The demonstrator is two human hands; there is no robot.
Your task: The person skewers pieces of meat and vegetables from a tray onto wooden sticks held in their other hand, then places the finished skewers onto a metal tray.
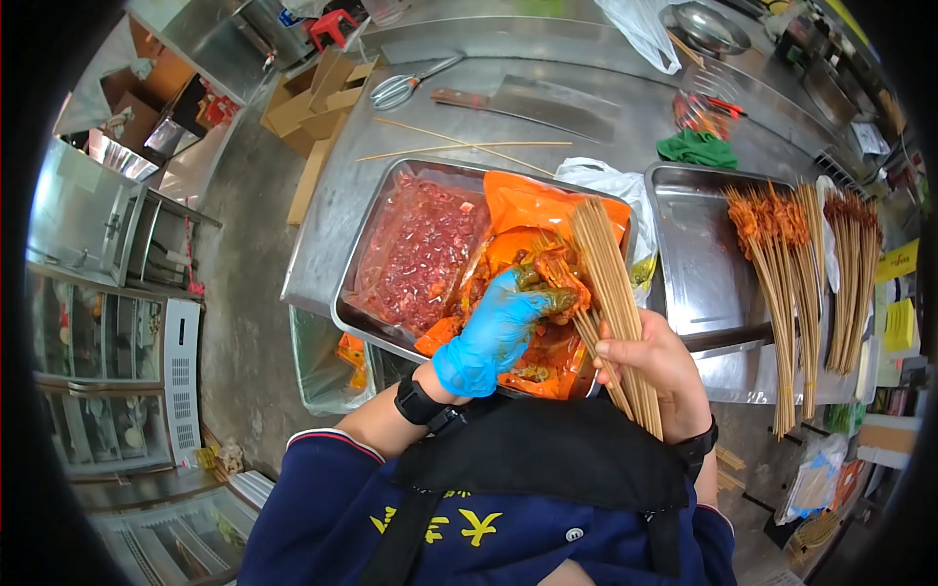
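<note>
Head view, meat (560, 276) against left fingers (521, 295); skewers (612, 283) gripped

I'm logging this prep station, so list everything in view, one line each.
steel table: one, grey, under everything
left tray: one, steel, nearest the person
clear bag of raw meat: one, red, left in that tray
orange bag: one, open, right in that tray
marinated meat: a pile, orange-green, in the orange bag
right tray: one, steel, beside the first
meat skewers: many, reddish-brown, on and beyond the right tray
cleaver: one, steel, wooden handle, far side
loose skewers: about three, pale, behind the left tray
green cloth: one, behind the right tray
bare skewers: one bundle, pale, in the right hand
left hand: blue glove, gripping marinated meat
right hand: bare, closed round the bare skewers
</note>
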